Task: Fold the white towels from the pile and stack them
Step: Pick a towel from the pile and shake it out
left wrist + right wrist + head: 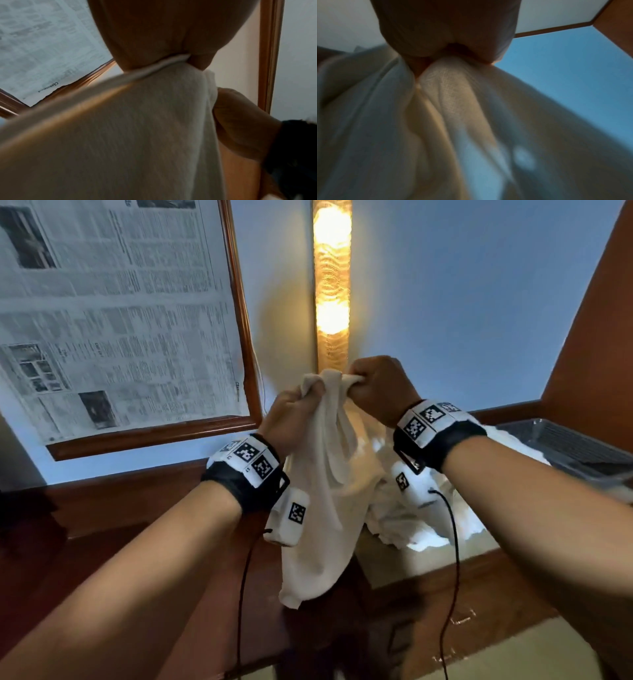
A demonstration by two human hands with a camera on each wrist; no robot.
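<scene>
Both hands are fists at frame centre: the left hand point(291, 419) and right hand point(380, 388), close together, each clench the bunched top of one white towel point(318, 525), which hangs down before the towel pile point(421, 508) at centre right.

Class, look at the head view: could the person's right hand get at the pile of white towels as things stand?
Probably not yet: the right hand grips the lifted towel together with the left hand. The pile lies open below it, so freeing that grip should suffice.
</scene>
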